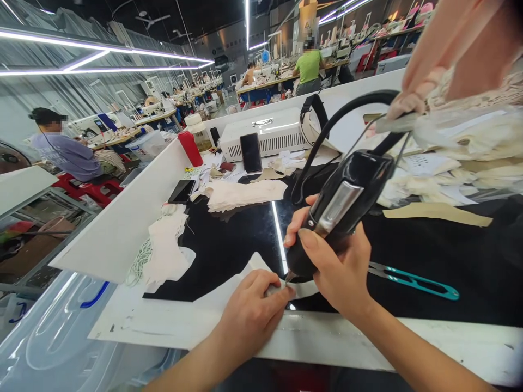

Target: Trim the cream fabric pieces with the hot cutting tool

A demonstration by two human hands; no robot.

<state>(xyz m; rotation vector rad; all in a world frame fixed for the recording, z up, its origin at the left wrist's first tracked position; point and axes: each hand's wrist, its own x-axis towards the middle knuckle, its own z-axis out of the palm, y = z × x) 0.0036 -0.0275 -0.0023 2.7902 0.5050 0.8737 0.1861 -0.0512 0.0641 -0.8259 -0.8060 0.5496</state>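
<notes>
My right hand (347,269) is wrapped round a black corded power tool (343,196), tilted with its narrow tip pointing down. A strap and cord run up from the tool's top end. The tip meets a piece of white fabric (229,284) lying near the front edge of the black table surface (241,239). Fingers bent, my left hand (255,305) pinches the fabric right beside the tip. What exactly the tip touches is partly hidden by my fingers. Teal thread snips (420,281) lie to the right of my right hand.
Stacked cream fabric pieces (247,193) and more at the left (165,245) lie on the table. Behind stand a phone (250,152), a red cup (190,148) and a white vented box (265,133). Fabric heaps (461,163) crowd the right. Other people sit at machines beyond.
</notes>
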